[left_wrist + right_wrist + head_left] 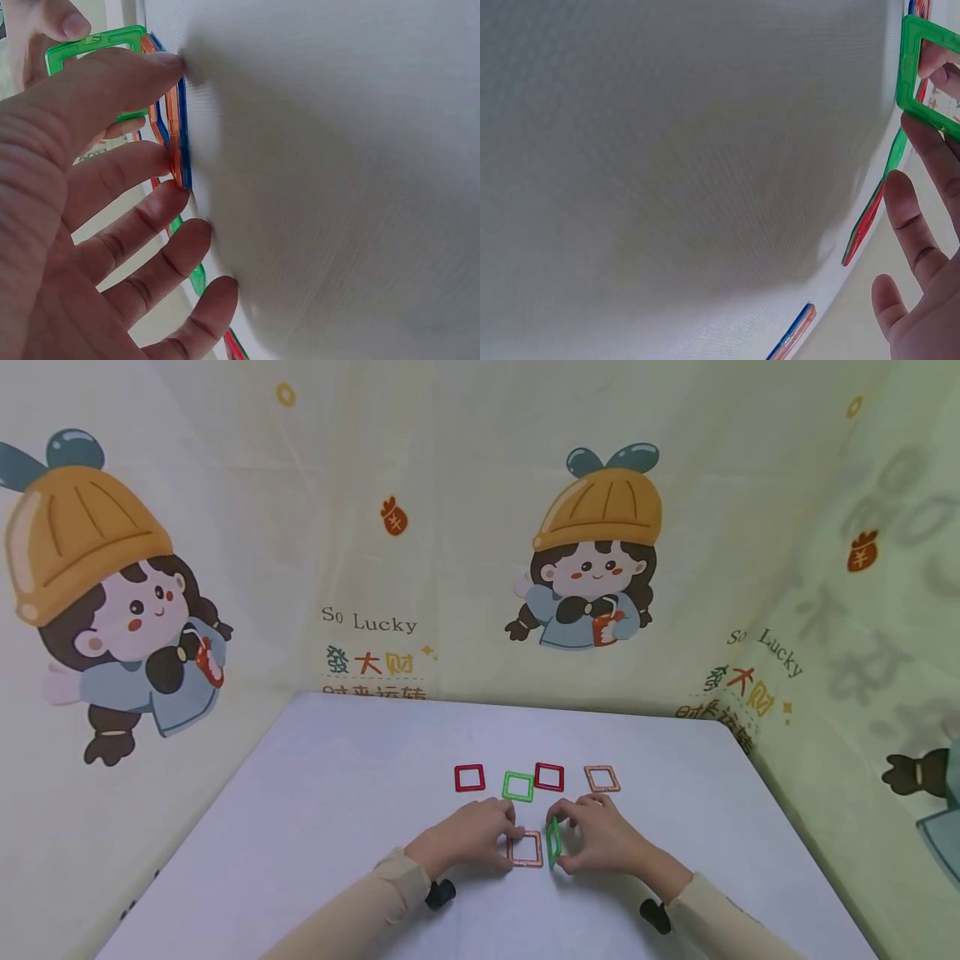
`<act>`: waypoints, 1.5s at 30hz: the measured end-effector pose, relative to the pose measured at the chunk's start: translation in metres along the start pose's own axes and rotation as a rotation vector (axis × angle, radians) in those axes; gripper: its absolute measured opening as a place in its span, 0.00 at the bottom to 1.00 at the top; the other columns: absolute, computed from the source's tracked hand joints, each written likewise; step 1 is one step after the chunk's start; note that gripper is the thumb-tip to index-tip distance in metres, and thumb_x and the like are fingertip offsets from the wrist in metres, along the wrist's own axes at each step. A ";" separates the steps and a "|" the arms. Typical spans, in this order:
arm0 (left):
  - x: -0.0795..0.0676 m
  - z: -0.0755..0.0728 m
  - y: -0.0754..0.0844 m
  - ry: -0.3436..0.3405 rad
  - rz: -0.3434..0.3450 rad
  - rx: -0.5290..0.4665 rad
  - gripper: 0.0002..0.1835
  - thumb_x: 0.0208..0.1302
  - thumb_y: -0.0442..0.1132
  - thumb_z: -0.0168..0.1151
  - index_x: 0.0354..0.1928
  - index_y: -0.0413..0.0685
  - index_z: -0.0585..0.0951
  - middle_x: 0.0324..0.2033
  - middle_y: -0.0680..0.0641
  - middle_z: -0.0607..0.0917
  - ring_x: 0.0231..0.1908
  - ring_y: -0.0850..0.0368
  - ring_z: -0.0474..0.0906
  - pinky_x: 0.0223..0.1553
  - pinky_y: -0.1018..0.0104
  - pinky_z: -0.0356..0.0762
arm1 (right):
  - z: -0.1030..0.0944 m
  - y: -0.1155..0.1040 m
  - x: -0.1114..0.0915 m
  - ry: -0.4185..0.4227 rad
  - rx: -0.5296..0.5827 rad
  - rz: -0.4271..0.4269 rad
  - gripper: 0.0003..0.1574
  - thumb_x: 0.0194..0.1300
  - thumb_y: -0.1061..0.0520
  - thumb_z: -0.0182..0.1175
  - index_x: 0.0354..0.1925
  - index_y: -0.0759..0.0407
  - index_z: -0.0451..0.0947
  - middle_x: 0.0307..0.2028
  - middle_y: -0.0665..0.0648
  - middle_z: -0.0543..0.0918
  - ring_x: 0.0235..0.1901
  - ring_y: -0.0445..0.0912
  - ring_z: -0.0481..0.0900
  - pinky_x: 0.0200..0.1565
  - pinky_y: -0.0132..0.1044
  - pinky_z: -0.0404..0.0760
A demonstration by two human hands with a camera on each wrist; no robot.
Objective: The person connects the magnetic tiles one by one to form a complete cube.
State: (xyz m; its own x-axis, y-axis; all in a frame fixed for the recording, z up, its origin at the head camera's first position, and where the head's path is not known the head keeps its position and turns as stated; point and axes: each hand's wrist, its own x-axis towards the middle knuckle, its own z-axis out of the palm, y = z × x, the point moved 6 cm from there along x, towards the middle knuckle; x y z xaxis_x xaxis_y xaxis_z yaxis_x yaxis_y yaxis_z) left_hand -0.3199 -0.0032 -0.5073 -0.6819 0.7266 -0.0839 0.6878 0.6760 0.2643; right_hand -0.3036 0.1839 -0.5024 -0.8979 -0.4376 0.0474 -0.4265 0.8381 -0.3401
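A square orange magnetic tile frame [539, 849] lies flat on the white table. My left hand [472, 837] pinches its left side between thumb and fingers; blue shows along its underside in the left wrist view [184, 135]. Just to the right, a green square magnetic tile [550, 847] stands on edge beside the orange one. My right hand [603, 837] grips this green tile between thumb and fingers, and its open frame [908, 67] shows at the right of the right wrist view. Whether the two tiles touch cannot be told.
Behind the hands, a row of flat tiles lies on the table [337, 827]: a red square [469, 790], a green square [517, 773], another red square [550, 766] close against it, and an orange one [601, 767] at the right. A printed cloth hangs behind.
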 end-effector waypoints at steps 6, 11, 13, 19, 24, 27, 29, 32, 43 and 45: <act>0.002 -0.004 0.002 0.000 0.009 -0.009 0.26 0.56 0.51 0.79 0.59 0.66 0.86 0.42 0.61 0.78 0.38 0.67 0.69 0.37 0.74 0.71 | 0.000 -0.002 0.001 0.003 0.010 -0.001 0.33 0.47 0.40 0.78 0.52 0.35 0.77 0.38 0.31 0.80 0.42 0.38 0.76 0.63 0.61 0.64; 0.004 -0.003 0.002 -0.007 0.024 0.019 0.26 0.57 0.52 0.79 0.59 0.67 0.86 0.41 0.61 0.78 0.38 0.68 0.68 0.36 0.73 0.69 | 0.003 -0.004 0.003 0.006 0.007 -0.003 0.33 0.48 0.39 0.77 0.52 0.35 0.76 0.39 0.31 0.80 0.41 0.37 0.76 0.57 0.56 0.67; 0.005 -0.003 0.002 -0.008 0.031 0.032 0.26 0.57 0.52 0.79 0.59 0.67 0.86 0.41 0.61 0.78 0.38 0.68 0.68 0.35 0.73 0.69 | 0.004 -0.005 0.003 0.006 0.013 0.010 0.34 0.48 0.39 0.77 0.53 0.37 0.77 0.40 0.32 0.80 0.41 0.37 0.76 0.56 0.55 0.68; 0.006 -0.002 0.000 -0.021 0.040 0.042 0.26 0.57 0.53 0.79 0.60 0.69 0.85 0.41 0.61 0.77 0.39 0.68 0.68 0.36 0.73 0.70 | 0.008 -0.005 0.003 -0.001 0.058 0.056 0.36 0.48 0.40 0.79 0.55 0.41 0.78 0.42 0.33 0.81 0.41 0.37 0.75 0.55 0.52 0.68; 0.007 -0.005 -0.005 -0.045 0.026 -0.029 0.28 0.57 0.53 0.79 0.61 0.68 0.85 0.42 0.61 0.77 0.39 0.67 0.69 0.37 0.73 0.71 | 0.008 -0.006 0.004 0.014 0.068 0.071 0.35 0.48 0.42 0.79 0.54 0.42 0.78 0.42 0.35 0.82 0.40 0.36 0.75 0.54 0.51 0.68; 0.009 -0.007 -0.009 -0.060 0.048 -0.056 0.27 0.57 0.54 0.78 0.60 0.67 0.85 0.43 0.61 0.78 0.39 0.68 0.70 0.37 0.74 0.72 | 0.008 -0.007 0.004 0.023 0.076 0.082 0.35 0.47 0.43 0.79 0.53 0.43 0.79 0.41 0.35 0.82 0.39 0.36 0.75 0.53 0.50 0.68; 0.010 -0.008 -0.015 -0.058 0.068 -0.072 0.24 0.59 0.54 0.77 0.59 0.65 0.87 0.44 0.61 0.79 0.40 0.68 0.71 0.39 0.75 0.73 | 0.008 -0.008 0.004 0.029 0.081 0.088 0.34 0.47 0.43 0.80 0.53 0.43 0.79 0.40 0.35 0.82 0.39 0.36 0.75 0.53 0.50 0.67; 0.013 -0.017 -0.029 -0.041 0.058 -0.103 0.21 0.62 0.53 0.75 0.56 0.60 0.88 0.45 0.60 0.81 0.42 0.68 0.74 0.44 0.74 0.77 | 0.009 -0.009 0.005 0.032 0.095 0.111 0.34 0.46 0.43 0.81 0.52 0.43 0.80 0.39 0.36 0.82 0.38 0.37 0.75 0.52 0.50 0.67; 0.026 -0.059 -0.111 0.093 -0.223 -0.158 0.20 0.62 0.43 0.75 0.55 0.46 0.87 0.47 0.47 0.82 0.44 0.56 0.76 0.50 0.60 0.80 | 0.013 -0.015 0.011 0.014 0.098 0.155 0.34 0.45 0.45 0.81 0.51 0.44 0.81 0.35 0.38 0.81 0.37 0.39 0.74 0.52 0.49 0.67; 0.028 -0.058 -0.119 0.085 -0.255 -0.160 0.23 0.58 0.44 0.79 0.55 0.46 0.87 0.46 0.47 0.81 0.43 0.55 0.75 0.50 0.60 0.80 | 0.012 -0.016 0.011 0.014 0.096 0.162 0.34 0.45 0.45 0.81 0.51 0.44 0.81 0.35 0.38 0.80 0.37 0.38 0.73 0.52 0.49 0.67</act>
State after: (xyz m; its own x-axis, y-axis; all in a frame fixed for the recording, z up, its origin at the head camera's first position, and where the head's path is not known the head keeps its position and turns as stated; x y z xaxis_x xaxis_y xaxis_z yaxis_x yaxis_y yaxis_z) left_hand -0.4355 -0.0708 -0.4852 -0.8503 0.5190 -0.0877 0.4492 0.8023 0.3932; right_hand -0.3058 0.1617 -0.5080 -0.9557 -0.2944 -0.0018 -0.2648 0.8621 -0.4321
